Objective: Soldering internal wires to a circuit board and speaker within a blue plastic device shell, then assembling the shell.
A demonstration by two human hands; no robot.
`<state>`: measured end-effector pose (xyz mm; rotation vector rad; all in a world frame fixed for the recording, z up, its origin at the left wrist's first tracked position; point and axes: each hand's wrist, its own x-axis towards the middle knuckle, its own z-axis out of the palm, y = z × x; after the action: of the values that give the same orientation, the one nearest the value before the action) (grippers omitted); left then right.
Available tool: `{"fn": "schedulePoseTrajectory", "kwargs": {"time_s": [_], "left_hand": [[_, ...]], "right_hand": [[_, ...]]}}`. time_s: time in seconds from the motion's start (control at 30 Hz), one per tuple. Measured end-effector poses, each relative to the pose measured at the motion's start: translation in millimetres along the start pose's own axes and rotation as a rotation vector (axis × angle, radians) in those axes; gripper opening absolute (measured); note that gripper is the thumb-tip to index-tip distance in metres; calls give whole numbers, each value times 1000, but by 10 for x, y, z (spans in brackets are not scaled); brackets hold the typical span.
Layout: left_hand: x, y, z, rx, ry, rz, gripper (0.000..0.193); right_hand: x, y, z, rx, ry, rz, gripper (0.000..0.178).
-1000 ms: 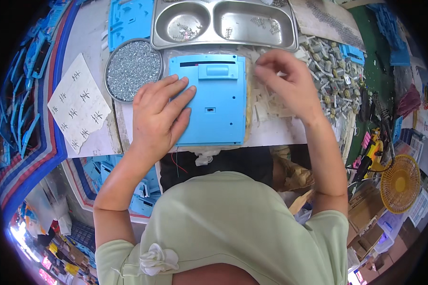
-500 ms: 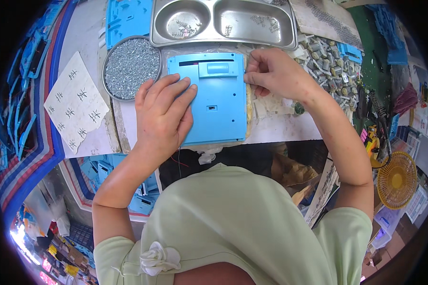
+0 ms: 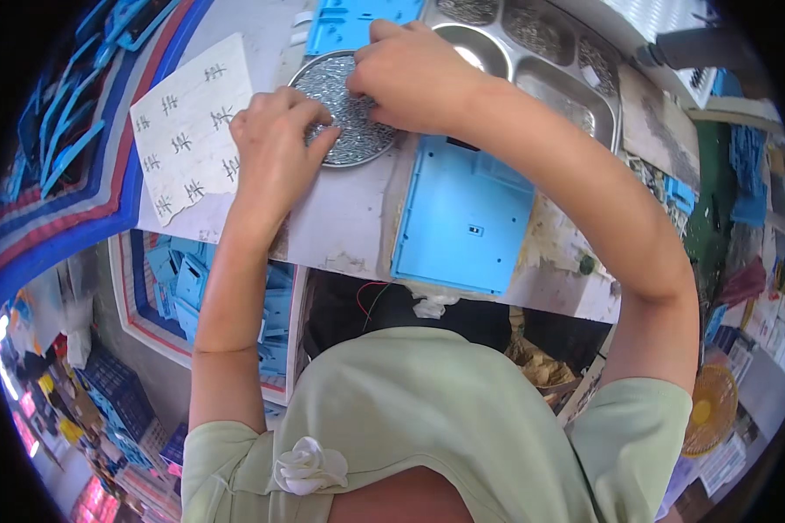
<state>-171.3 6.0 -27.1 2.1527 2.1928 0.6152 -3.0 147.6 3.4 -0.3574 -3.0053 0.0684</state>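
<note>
A round metal dish [image 3: 351,150] full of small silver screws sits on the table, beyond the blue panel. My right hand [image 3: 423,77] reaches over it from the right, with curled fingertips down at the screws. What those fingers pinch, if anything, is hidden. At the dish's left side is my left hand [image 3: 275,144], its thumb and bent forefinger apart over the near edge of the screws. No object shows between them. The blue plastic panel [image 3: 462,209] lies flat, untouched, with a small rectangular slot and several holes; my right forearm covers its top part.
A steel compartment tray [image 3: 615,122] with small metal parts stands behind my right arm. On the left lies a marked paper sheet [image 3: 179,157]. Blue plastic parts [image 3: 192,283] fill a bin below the table's edge. A dark tool [image 3: 698,48] juts in at the far right.
Both hands have left the blue panel and moved to the screw dish, the right one crossing far leftward. My view has swung left, so the panel now appears further right and tilted.
</note>
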Motion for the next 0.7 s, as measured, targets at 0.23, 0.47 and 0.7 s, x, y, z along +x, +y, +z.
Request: {"fn": "schedulePoseTrajectory", "kwargs": {"time_s": [0.23, 0.47, 0.7], "left_hand": [[10, -142, 15, -277, 78, -91, 11], [74, -76, 17, -315, 58, -86, 12], [-81, 404, -50, -733, -29, -173, 19]], "right_hand": [[241, -17, 96, 30, -125, 88, 12], [-765, 225, -479, 325, 192, 266, 10], [-1692, 187, -450, 479, 107, 480, 8]]}}
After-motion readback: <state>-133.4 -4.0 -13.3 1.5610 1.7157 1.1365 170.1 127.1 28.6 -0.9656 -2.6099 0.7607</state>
